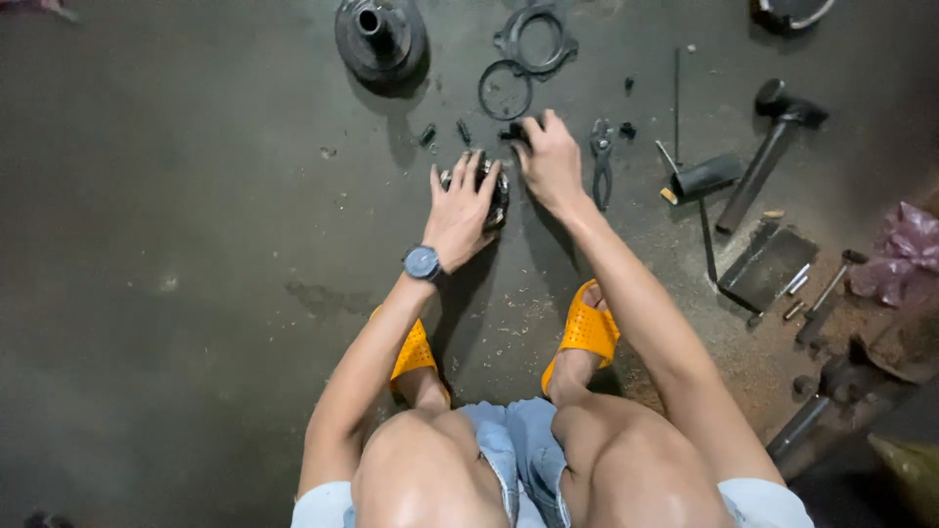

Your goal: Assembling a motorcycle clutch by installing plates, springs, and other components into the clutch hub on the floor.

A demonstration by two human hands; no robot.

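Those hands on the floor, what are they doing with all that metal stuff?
A person is squatting on a dark concrete floor in orange sandals. The left hand rests on a small round metal part, and the right hand grips a small black piece just beyond it. Around them lie pliers, a thin ring, a flange, a heavy round hub and a hammer.

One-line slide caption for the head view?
Left hand rests on round dark metal part; right hand grips small black piece beside pliers.
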